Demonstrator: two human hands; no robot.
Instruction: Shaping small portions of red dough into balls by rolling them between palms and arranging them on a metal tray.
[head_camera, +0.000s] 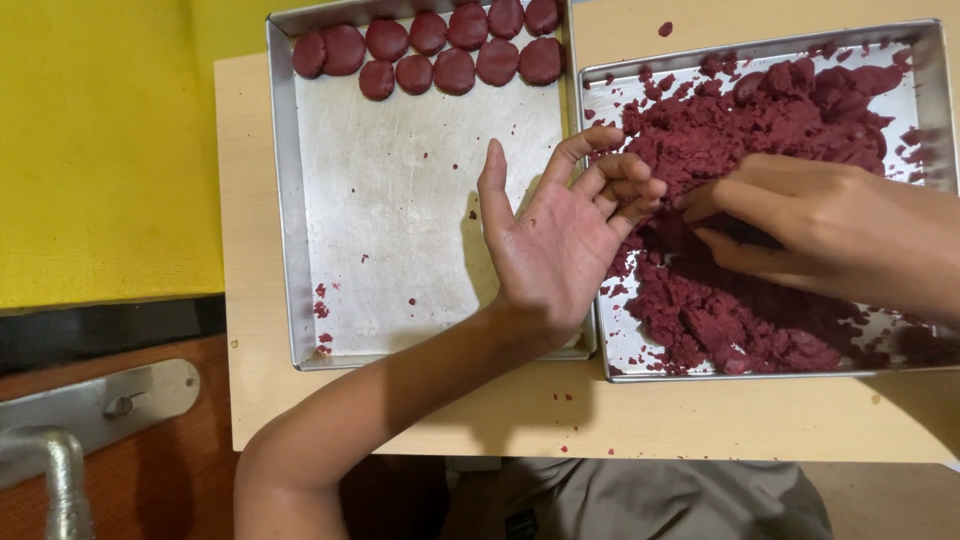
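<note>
My left hand is held palm up and empty over the seam between two steel trays, fingers slightly curled. My right hand reaches into the right tray, its fingers pinching into a heap of crumbly dark red dough. The left tray is mostly bare metal with a few red crumbs. Along its far edge lie several flattened round red dough discs in two rows.
Both trays sit side by side on a light wooden table. A yellow wall or surface lies to the left. A metal fitting and pipe show at the lower left. My lap is under the table's near edge.
</note>
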